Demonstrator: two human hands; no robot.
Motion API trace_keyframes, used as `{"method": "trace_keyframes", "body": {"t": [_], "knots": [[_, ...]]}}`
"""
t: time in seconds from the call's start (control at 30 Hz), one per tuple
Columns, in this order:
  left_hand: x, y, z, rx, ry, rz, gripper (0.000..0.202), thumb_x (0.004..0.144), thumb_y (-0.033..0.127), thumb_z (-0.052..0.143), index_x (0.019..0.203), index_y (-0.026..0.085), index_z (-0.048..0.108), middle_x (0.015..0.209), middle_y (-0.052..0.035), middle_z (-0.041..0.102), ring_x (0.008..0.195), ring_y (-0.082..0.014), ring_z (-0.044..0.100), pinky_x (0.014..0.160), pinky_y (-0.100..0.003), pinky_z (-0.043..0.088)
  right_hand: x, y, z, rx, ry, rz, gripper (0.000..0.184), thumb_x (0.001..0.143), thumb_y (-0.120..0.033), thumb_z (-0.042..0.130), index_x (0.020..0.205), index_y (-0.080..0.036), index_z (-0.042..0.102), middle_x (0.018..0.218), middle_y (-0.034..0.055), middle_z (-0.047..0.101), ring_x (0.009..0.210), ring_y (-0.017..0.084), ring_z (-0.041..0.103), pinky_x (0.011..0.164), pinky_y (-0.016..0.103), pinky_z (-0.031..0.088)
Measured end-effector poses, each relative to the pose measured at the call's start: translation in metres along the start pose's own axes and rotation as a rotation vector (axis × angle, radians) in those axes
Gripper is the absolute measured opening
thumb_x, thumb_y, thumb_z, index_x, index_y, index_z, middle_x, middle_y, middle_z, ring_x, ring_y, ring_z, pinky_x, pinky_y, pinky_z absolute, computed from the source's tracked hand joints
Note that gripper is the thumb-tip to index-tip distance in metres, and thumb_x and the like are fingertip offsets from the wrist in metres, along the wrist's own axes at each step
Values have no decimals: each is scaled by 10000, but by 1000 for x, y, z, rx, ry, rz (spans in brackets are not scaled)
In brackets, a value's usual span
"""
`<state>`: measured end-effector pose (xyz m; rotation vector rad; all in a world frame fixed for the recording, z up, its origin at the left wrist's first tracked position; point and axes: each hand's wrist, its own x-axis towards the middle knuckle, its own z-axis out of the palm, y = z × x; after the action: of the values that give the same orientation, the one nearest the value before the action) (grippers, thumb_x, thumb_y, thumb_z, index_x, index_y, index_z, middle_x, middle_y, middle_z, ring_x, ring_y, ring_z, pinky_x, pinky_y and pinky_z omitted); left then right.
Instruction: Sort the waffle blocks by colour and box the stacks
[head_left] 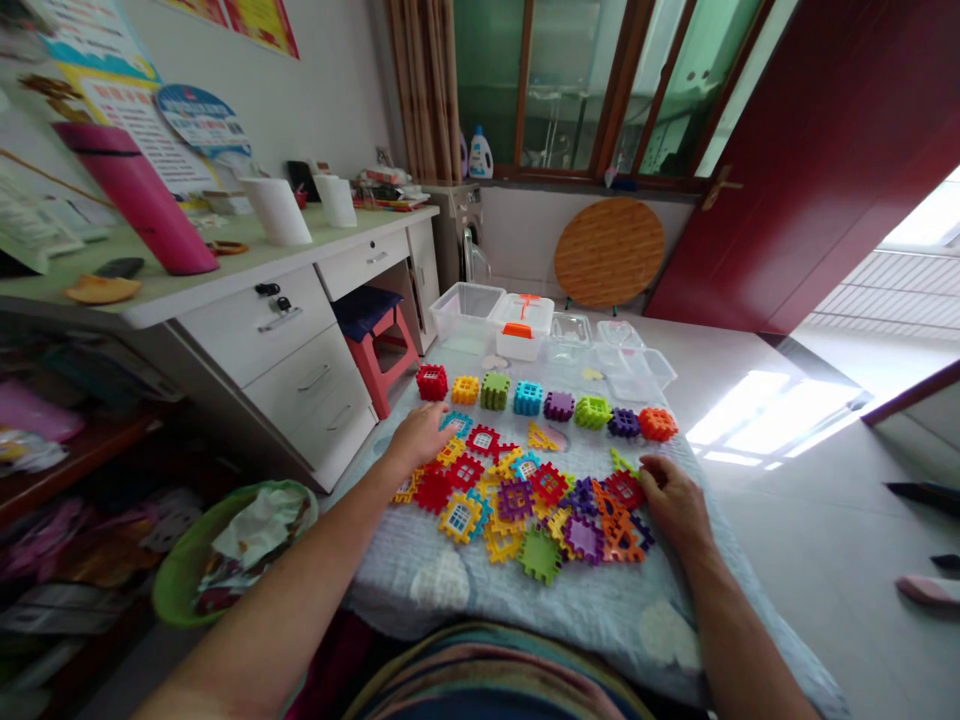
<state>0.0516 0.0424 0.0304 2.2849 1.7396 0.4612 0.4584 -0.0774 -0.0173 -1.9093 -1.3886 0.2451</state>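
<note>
My left hand (421, 436) is at the far left of a loose pile of notched plastic building pieces. Its thumb and fingers are closed on the edge of a light-blue window piece (456, 424). At the pile's right side, my right hand (677, 502) rests with bent, parted fingers beside a red window piece (624, 489) and a lime-green piece (621, 461); no held piece shows in it. Nearer me lie a green square (541, 556), a purple square (583, 538) and orange pieces (618, 525). Several yellow, red and blue pieces overlap between my hands.
Behind the pile runs a row of colour-sorted stacks, from a red one (432, 382) to an orange one (658, 424). Clear plastic boxes (469, 310) and a white box with orange clips (523, 340) stand at the far table end. A green waste basket (176, 585) is at lower left.
</note>
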Motion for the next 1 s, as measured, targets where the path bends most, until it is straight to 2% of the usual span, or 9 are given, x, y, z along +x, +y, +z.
{"method": "trace_keyframes", "body": {"t": [0.13, 0.27, 0.33, 0.47, 0.6, 0.67, 0.83, 0.9, 1.0], "knots": [[20, 4, 8, 13, -61, -121, 499, 673, 368, 751, 1095, 132, 629, 1095, -161, 665, 1013, -316, 630, 884, -370, 474, 0, 2, 0, -1, 3, 3, 382, 758, -423, 485, 977, -178, 679, 909, 81, 716, 816, 220, 664, 814, 366, 512], [27, 1, 12, -52, -65, -116, 542, 578, 291, 808, 1068, 145, 628, 1019, -116, 680, 931, -271, 645, 799, -317, 487, 0, 4, 1, -2, -2, 2, 383, 756, -417, 486, 982, -176, 680, 899, 80, 715, 814, 223, 659, 816, 371, 510], [27, 0, 10, -91, -52, -83, 496, 596, 269, 791, 1049, 156, 626, 978, -80, 680, 887, -231, 643, 762, -286, 486, 0, 4, 1, 2, 4, 1, 376, 756, -413, 490, 979, -178, 681, 903, 80, 716, 820, 223, 659, 817, 370, 509], [19, 6, 0, -187, 2, 3, 238, 723, 262, 679, 935, 166, 633, 827, -15, 651, 748, -164, 613, 684, -255, 468, 0, 3, 0, 11, 3, -9, 363, 758, -403, 497, 978, -181, 682, 912, 77, 718, 826, 223, 661, 815, 370, 510], [0, 34, -7, -303, 205, 176, 88, 770, 224, 630, 843, 180, 610, 820, -14, 606, 724, -151, 574, 684, -268, 460, 0, 2, 0, 19, 7, -5, 351, 755, -388, 507, 978, -182, 683, 902, 74, 718, 818, 216, 663, 820, 365, 513], [-12, 54, -6, -281, 223, 254, 55, 790, 191, 615, 844, 192, 602, 826, -15, 590, 743, -156, 566, 700, -276, 460, 0, 3, 1, 24, 9, 5, 350, 752, -382, 508, 979, -181, 684, 902, 75, 718, 814, 213, 665, 818, 362, 515], [-34, 87, 6, -113, 25, 434, 71, 804, 169, 646, 857, 198, 609, 888, -40, 603, 880, -208, 572, 794, -315, 460, 0, 4, 1, 24, 9, 3, 349, 756, -391, 506, 970, -181, 685, 906, 76, 718, 820, 216, 665, 825, 366, 513], [-37, 89, 8, -93, -72, 456, 122, 791, 236, 696, 874, 191, 619, 903, -47, 608, 879, -222, 574, 796, -331, 464, 0, 4, 1, 30, 4, 6, 355, 759, -393, 503, 978, -178, 682, 914, 78, 717, 826, 215, 664, 830, 365, 512], [-42, 81, 3, -132, -167, 485, 316, 723, 352, 780, 949, 183, 636, 955, -62, 619, 930, -240, 574, 831, -351, 466, 0, 3, 0, 37, -1, 14, 361, 756, -392, 503, 982, -173, 679, 908, 77, 714, 820, 212, 663, 828, 365, 512]]}}
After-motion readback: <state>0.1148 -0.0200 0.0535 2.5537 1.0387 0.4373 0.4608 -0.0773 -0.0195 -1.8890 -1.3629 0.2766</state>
